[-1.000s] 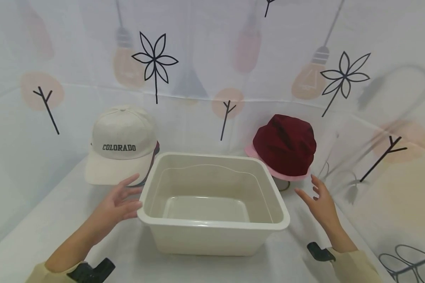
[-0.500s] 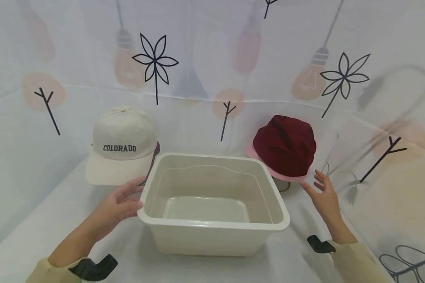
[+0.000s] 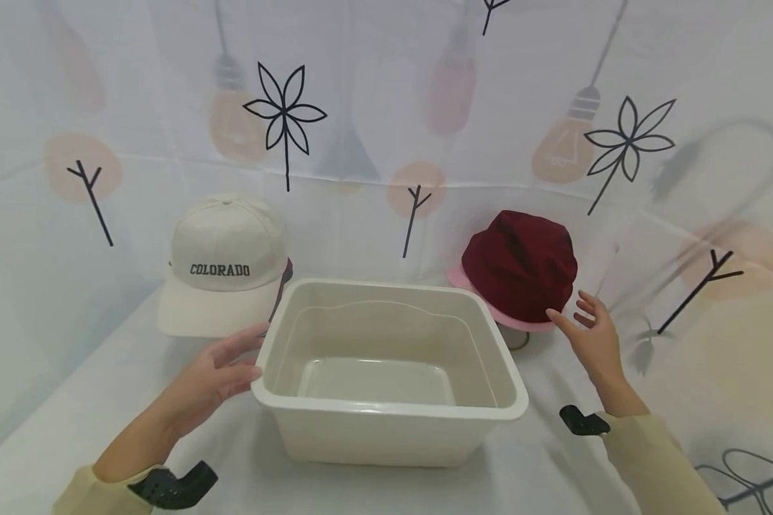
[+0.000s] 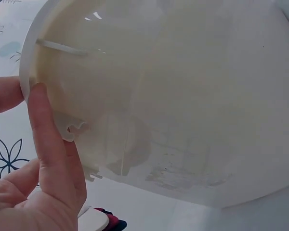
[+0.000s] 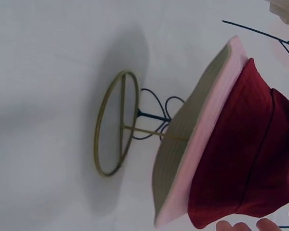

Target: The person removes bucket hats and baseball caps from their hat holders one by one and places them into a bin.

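Observation:
In the head view, a cream plastic tub (image 3: 386, 436) sits mid-table. My left hand (image 3: 209, 383) holds its left rim; the left wrist view shows the tub's edge (image 4: 28, 62) between the thumb and fingers of that hand (image 4: 53, 168). A dark red bucket hat (image 3: 522, 268) with a pink brim rests on a wire stand (image 5: 97, 139) behind the tub's right corner. My right hand (image 3: 595, 343) is beside the hat, thumb and fingers spread around its right edge. Only fingertips (image 5: 267, 224) show in the right wrist view, near the crown; contact is unclear.
A cream cap (image 3: 225, 243) lettered COLORADO stands at the back left, with a darker hat edge (image 3: 286, 270) showing behind it. A patterned white cloth (image 3: 348, 107) forms the backdrop. A white cloth covers the table.
My right hand has moved up and forward, from below the bucket hat's brim to beside its crown. The left hand has stayed at the tub's rim, and the hats have not moved.

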Demonstrator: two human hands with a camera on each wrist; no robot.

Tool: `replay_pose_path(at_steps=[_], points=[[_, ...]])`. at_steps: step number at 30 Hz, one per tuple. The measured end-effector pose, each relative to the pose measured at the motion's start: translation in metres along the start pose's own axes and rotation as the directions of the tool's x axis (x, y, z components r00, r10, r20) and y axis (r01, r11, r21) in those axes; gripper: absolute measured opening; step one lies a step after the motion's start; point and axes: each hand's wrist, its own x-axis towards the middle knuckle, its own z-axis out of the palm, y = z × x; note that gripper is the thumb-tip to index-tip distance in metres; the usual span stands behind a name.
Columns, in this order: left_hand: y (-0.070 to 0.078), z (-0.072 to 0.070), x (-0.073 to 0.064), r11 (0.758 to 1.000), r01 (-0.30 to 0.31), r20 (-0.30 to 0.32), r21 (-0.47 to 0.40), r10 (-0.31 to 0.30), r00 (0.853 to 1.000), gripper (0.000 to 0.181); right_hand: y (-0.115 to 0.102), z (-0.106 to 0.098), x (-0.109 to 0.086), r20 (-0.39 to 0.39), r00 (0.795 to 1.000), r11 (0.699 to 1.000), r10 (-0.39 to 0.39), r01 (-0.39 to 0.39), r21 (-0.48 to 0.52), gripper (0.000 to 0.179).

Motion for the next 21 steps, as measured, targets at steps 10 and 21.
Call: replay_pose_path(at_steps=[10,21], points=[[-0.001,0.001,0.002,1.0,0.012,-0.007,-0.021,-0.012,1.0,0.067,-0.009,-0.002,0.019,-0.029,0.999,1.0,0.021,-0.021,0.008,0.084],[0.0,0.001,0.001,0.999,0.013,-0.015,-0.044,-0.014,1.0,0.067,-0.014,-0.007,0.043,-0.033,0.998,0.999,0.048,-0.048,0.012,0.08]])
